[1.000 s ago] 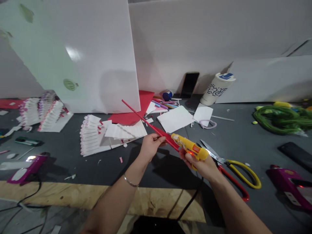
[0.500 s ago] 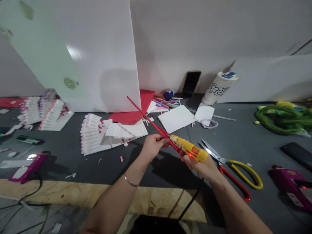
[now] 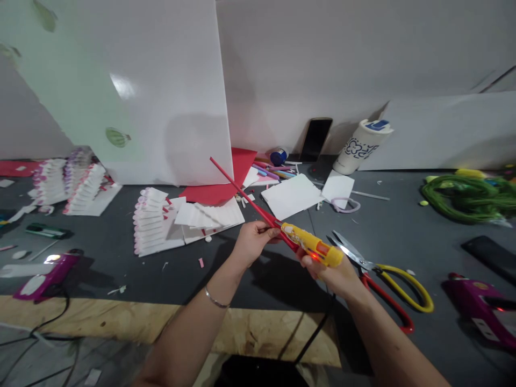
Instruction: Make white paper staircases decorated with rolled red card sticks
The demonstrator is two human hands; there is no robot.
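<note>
My left hand (image 3: 252,243) pinches a long, thin red paper strip (image 3: 237,188) that slants up and away to the left. My right hand (image 3: 334,274) grips a yellow hot glue gun (image 3: 312,245) with an orange light glowing on it. Its nozzle touches the red strip just right of my left fingers. A black cable runs down from the gun over the table's front edge.
Large scissors (image 3: 382,274) with yellow and red handles lie right of my hands. Purple glue guns rest at the left (image 3: 44,277) and right (image 3: 481,306). White and pink folded paper stacks (image 3: 151,223), red paper (image 3: 226,183), a phone (image 3: 315,138), a cup (image 3: 358,146) and green cord (image 3: 463,196) lie further back.
The red strip and the glue gun's nozzle have shifted slightly up and right between the first frame and now; both hands keep the same grip.
</note>
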